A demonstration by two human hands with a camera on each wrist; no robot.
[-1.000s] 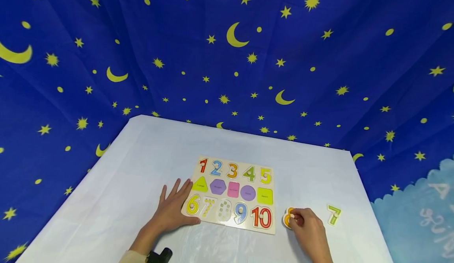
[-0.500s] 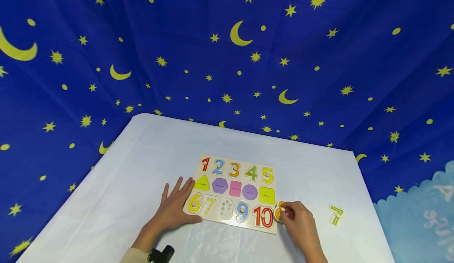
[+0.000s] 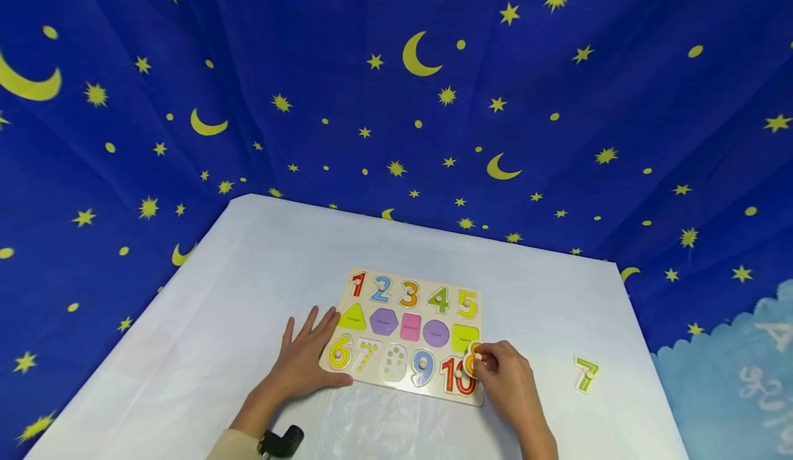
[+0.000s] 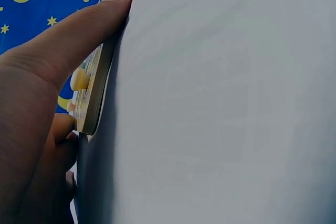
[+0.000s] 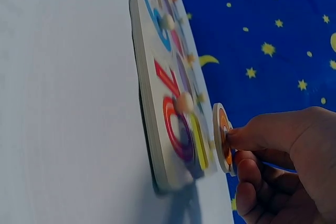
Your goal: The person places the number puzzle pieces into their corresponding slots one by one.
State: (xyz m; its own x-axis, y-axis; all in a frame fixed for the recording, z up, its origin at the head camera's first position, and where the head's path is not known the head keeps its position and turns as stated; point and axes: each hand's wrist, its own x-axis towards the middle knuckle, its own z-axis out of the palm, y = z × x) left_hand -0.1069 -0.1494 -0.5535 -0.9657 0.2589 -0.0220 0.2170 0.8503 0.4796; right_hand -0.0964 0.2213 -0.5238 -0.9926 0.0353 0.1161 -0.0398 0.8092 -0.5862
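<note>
My right hand (image 3: 511, 381) pinches an orange number 8 puzzle piece (image 5: 222, 139) by its knob. In the right wrist view the piece hovers above the right end of the wooden number puzzle board (image 5: 152, 145), over the red 10 (image 3: 457, 376). My left hand (image 3: 306, 357) lies spread at the board's left side, its thumb (image 4: 113, 9) along the front edge and fingers at the left edge. Bare recesses for 7 (image 3: 367, 358) and 8 (image 3: 394, 363) show in the bottom row; the other numbers sit in place with knobs.
A green number 7 piece (image 3: 585, 374) lies on the white table (image 3: 297, 253) to the right of my right hand. A blue cloth with yellow stars and moons (image 3: 347, 88) hangs behind the table. A dark wrist device (image 3: 281, 441) is at my left sleeve.
My right hand has carried the 8 leftward, from the table beside the board to above the 10. The left hand stays at the board's left edge.
</note>
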